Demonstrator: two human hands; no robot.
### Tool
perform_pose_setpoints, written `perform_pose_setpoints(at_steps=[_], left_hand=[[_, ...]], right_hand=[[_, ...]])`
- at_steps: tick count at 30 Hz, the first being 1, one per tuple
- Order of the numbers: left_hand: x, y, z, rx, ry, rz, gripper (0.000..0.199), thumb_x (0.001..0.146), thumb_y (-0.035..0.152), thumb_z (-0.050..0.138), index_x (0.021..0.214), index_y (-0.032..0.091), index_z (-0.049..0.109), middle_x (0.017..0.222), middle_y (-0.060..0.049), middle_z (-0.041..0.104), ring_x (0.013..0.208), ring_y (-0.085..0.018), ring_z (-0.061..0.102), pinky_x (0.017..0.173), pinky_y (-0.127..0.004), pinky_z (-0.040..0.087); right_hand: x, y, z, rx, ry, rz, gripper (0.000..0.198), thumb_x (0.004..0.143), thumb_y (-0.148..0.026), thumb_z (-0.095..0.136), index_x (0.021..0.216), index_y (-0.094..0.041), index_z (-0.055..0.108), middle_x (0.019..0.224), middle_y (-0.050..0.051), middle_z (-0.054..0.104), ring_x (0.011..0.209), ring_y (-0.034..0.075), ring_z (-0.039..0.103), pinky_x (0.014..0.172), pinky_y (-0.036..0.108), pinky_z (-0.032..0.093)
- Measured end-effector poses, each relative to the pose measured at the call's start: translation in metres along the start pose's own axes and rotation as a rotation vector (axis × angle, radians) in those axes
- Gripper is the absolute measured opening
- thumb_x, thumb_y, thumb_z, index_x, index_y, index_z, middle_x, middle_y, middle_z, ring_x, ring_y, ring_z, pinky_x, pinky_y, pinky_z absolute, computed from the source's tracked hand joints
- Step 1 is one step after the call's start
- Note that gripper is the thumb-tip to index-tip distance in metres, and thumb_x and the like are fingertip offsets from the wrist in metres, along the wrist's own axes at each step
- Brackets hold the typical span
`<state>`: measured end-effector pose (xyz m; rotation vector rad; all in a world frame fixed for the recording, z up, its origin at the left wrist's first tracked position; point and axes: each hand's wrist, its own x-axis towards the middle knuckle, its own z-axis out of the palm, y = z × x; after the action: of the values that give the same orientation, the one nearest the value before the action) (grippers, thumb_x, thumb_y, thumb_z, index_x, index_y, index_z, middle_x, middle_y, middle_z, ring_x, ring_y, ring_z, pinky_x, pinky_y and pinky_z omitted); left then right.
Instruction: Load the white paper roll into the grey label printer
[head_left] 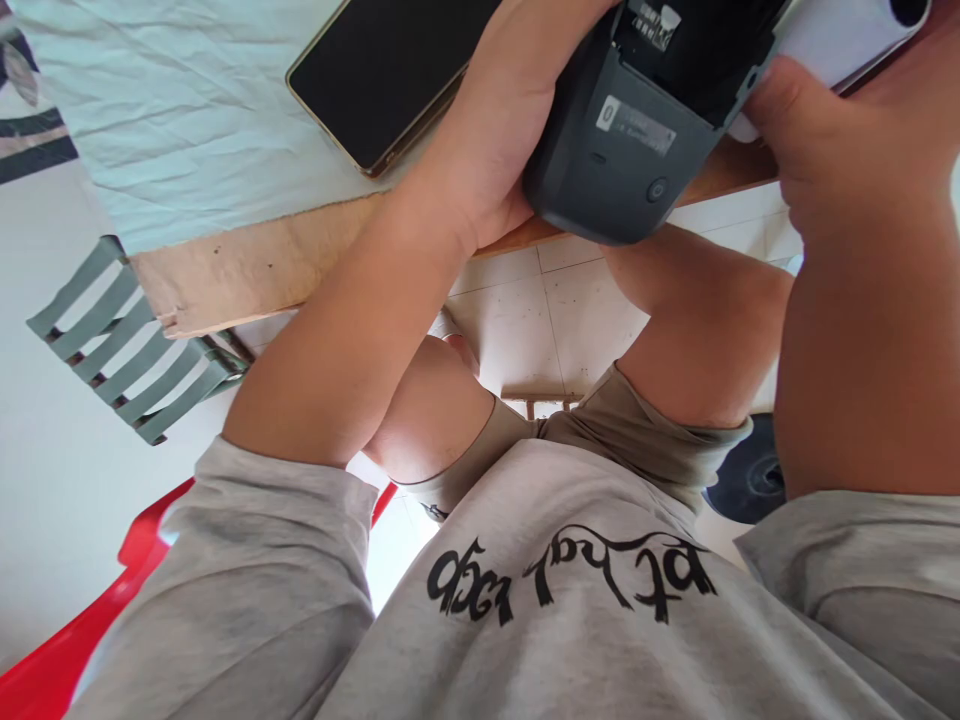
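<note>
Dark plastic, the printer [630, 130] looks stiff and light; our left hand [495, 120] and right hand [832, 140] clasp its sides.

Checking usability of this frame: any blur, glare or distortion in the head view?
Head view: sharp, evenly daylit, no motion blur; wide-angle stretch at the edges; floor between the knees blown out; soft sheen on the dark device, whose label is unreadable; left hand and right hand cropped at the top.

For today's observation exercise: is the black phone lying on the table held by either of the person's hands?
No: the black phone lies alone on the pale tablecloth, while both the left hand and right hand grip the dark grey device.
</note>
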<state>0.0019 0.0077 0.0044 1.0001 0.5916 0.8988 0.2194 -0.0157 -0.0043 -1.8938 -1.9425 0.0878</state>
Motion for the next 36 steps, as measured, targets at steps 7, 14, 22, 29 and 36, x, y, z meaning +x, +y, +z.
perform_pose_setpoints(at_steps=[7,14,22,29,36], left_hand=[[0.002,0.002,0.000,-0.126,-0.082,-0.044,0.032,0.077,0.025,0.037,0.095,0.001,0.049,0.065,0.006,0.054,0.116,-0.024,0.053,0.085,-0.027,0.052],[0.000,0.002,0.003,-0.173,-0.077,-0.032,0.026,0.076,0.020,0.043,0.094,0.001,0.049,0.071,0.003,0.058,0.114,-0.027,0.055,0.083,-0.025,0.053],[0.002,0.001,-0.001,-0.238,-0.109,-0.039,0.025,0.076,0.019,0.045,0.094,0.002,0.050,0.075,0.001,0.060,0.111,-0.027,0.057,0.088,-0.031,0.054],[-0.006,0.007,0.004,-0.226,-0.111,-0.147,0.033,0.079,0.025,0.040,0.097,0.000,0.054,0.082,0.001,0.063,0.118,-0.028,0.050,0.083,-0.031,0.054],[-0.002,0.002,0.000,-0.247,-0.125,-0.052,0.037,0.077,0.022,0.038,0.098,-0.003,0.057,0.061,0.005,0.059,0.116,-0.021,0.052,0.084,-0.025,0.052]], right_hand=[[0.000,-0.012,0.000,0.090,-0.095,-0.009,0.061,0.073,-0.064,0.034,0.108,-0.015,0.043,0.102,0.000,0.042,0.085,-0.011,0.031,0.083,0.010,0.032],[0.003,-0.011,0.002,0.155,-0.074,-0.009,0.052,0.075,-0.053,0.038,0.105,-0.011,0.044,0.098,0.000,0.042,0.079,-0.013,0.022,0.080,0.008,0.024],[0.003,-0.011,0.003,0.163,-0.078,0.008,0.054,0.075,-0.053,0.039,0.103,-0.007,0.043,0.096,0.001,0.042,0.078,-0.014,0.022,0.077,0.006,0.021],[0.005,-0.012,0.002,0.156,-0.099,0.001,0.052,0.075,-0.051,0.040,0.103,-0.008,0.043,0.097,0.002,0.042,0.079,-0.013,0.023,0.078,0.008,0.022],[0.007,-0.008,0.002,0.139,-0.114,-0.024,0.055,0.074,-0.054,0.040,0.105,-0.009,0.044,0.096,0.002,0.041,0.079,-0.013,0.022,0.080,0.010,0.023]])
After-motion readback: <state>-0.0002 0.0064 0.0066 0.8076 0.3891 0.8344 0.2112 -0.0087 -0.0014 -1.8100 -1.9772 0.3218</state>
